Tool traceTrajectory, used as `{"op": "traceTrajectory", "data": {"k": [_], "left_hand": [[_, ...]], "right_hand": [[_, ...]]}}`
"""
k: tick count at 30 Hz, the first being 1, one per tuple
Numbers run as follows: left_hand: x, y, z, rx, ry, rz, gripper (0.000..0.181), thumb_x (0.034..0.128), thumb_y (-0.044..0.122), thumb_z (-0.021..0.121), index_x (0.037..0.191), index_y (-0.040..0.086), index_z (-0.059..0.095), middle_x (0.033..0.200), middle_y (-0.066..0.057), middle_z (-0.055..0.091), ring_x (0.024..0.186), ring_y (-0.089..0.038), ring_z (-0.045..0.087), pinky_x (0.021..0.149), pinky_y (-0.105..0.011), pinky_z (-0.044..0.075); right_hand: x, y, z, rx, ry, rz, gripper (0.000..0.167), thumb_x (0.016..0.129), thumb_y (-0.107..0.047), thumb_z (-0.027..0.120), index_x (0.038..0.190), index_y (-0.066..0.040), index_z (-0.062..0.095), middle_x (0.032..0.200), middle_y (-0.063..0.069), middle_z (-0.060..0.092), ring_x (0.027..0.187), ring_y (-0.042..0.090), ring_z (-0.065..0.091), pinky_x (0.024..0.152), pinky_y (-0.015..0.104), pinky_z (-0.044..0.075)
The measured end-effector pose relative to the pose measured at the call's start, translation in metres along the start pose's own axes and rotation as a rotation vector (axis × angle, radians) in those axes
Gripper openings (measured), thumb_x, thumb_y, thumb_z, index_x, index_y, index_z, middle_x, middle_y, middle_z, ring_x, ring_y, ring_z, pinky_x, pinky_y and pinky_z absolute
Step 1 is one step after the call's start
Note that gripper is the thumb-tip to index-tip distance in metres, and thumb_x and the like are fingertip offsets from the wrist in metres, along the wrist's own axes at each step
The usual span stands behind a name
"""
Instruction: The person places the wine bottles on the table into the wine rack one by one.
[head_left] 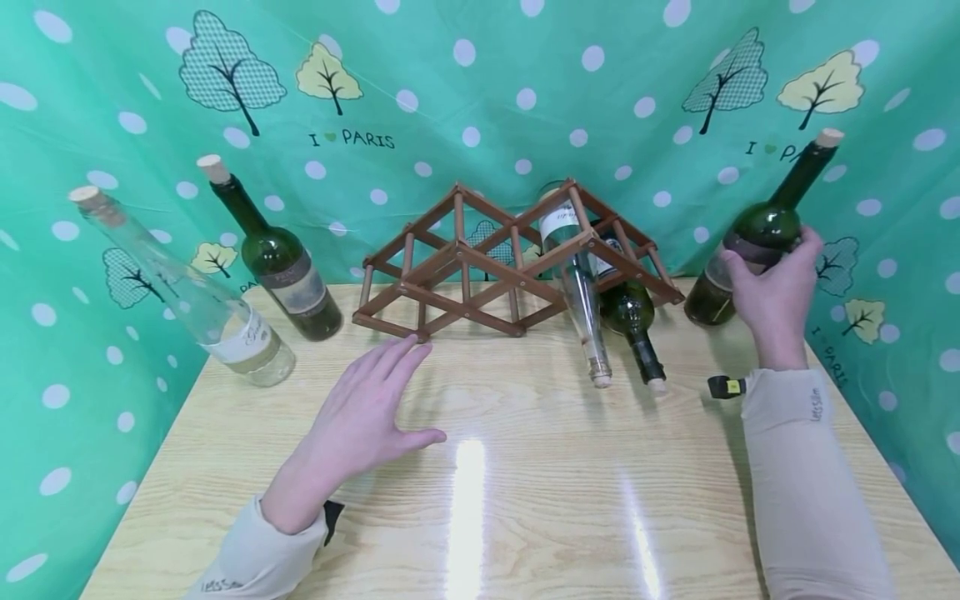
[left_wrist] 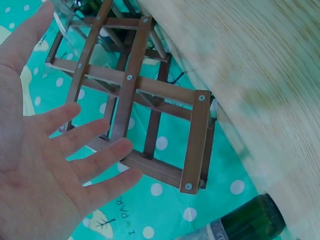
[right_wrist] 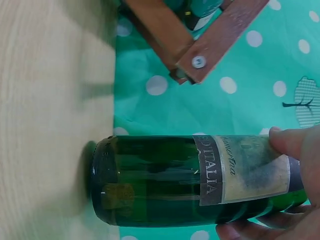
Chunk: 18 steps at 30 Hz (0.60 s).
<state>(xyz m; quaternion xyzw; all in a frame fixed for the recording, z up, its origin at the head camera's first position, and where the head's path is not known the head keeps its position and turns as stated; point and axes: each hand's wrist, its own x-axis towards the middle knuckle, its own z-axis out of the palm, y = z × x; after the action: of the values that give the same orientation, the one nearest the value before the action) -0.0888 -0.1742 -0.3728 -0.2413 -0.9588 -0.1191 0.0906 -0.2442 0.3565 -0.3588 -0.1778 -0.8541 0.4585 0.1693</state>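
Observation:
My right hand [head_left: 776,296] grips a corked green wine bottle [head_left: 765,225] around its labelled body, at the right end of the table. In the right wrist view the bottle [right_wrist: 155,180] has its base close to the tabletop; whether they touch I cannot tell. My left hand [head_left: 360,417] holds nothing, fingers spread and thumb apart, in front of a wooden wine rack [head_left: 465,246]. Seen from the left wrist, the palm [left_wrist: 45,175] faces the rack [left_wrist: 130,77]. A clear bottle [head_left: 581,292] and a dark green bottle [head_left: 630,312] lie in the rack's right half, corks forward.
On the left stand a clear corked bottle [head_left: 240,333] and a green corked bottle [head_left: 296,287]. A dotted green cloth [head_left: 480,92] hangs behind the pale wooden table [head_left: 540,500]. Black straps [head_left: 726,387] sit by the wrists.

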Motion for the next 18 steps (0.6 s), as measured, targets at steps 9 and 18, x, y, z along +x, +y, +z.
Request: {"op": "traceTrajectory", "data": {"k": [9,18], "left_hand": [[0.0,-0.001,-0.002,-0.006,0.016,0.003,0.118,0.0728,0.067,0.089,0.163,0.011,0.039,0.164,-0.017,0.042,0.145,-0.045,0.044,0.115,-0.066,0.039],[-0.001,-0.002,-0.006,-0.019,0.038,0.001,0.116,0.073,0.065,0.091,0.163,0.012,0.039,0.165,-0.016,0.041,0.147,-0.043,0.042,0.116,-0.064,0.039]], "right_hand": [[-0.011,-0.019,-0.007,-0.008,0.034,-0.043,0.095,0.099,-0.046,0.072,0.166,-0.037,0.006,0.175,-0.002,0.019,0.16,0.017,0.02,0.128,0.048,0.022],[-0.032,-0.05,-0.015,-0.05,0.114,-0.158,0.088,0.098,-0.039,0.075,0.165,-0.035,0.017,0.17,-0.002,0.034,0.154,0.019,0.036,0.126,0.046,0.029]]}}
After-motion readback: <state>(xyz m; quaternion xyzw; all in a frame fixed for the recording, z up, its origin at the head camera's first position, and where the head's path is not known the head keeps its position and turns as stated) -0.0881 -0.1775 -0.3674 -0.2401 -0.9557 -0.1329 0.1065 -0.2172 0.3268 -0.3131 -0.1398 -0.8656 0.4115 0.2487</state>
